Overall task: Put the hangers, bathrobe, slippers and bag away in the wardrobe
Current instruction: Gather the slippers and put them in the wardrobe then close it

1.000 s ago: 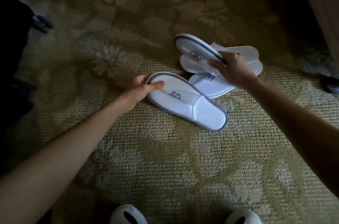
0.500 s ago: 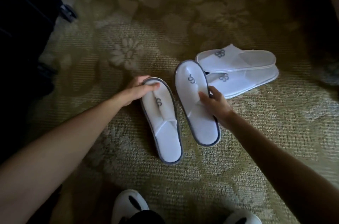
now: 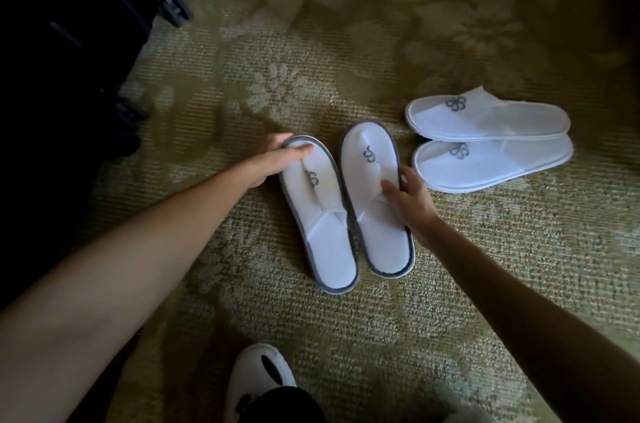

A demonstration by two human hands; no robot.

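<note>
Down on the floral carpet (image 3: pixel 346 336), lying side by side and just touching along their inner edges: two grey-trimmed slippers, toes pointing away. Gripping the toe end of the left grey-trimmed slipper (image 3: pixel 320 214): left hand (image 3: pixel 277 159), thumb pressing across the top, fingers curling under the rim. Pinching the outer edge of the right grey-trimmed slipper (image 3: pixel 375 201): right hand (image 3: pixel 408 197), thumb resting on the white upper, fingers wrapping the far side near the middle. Sitting near, off to the right: white-trimmed pair (image 3: pixel 491 138), lying sideways with toes pointing left, one slipper partly overlapping the other, grey flower logos showing on both. Touching neither hand. Standing dark at the left edge: black suitcase (image 3: pixel 69 41), a wheel (image 3: pixel 176 8) showing at its upper corner. Showing at the bottom edge: white shoe with black markings (image 3: pixel 259 374), partly covered by a dark trouser leg (image 3: pixel 280 405). Crossing the carpet from both lower corners: two bare forearms.
</note>
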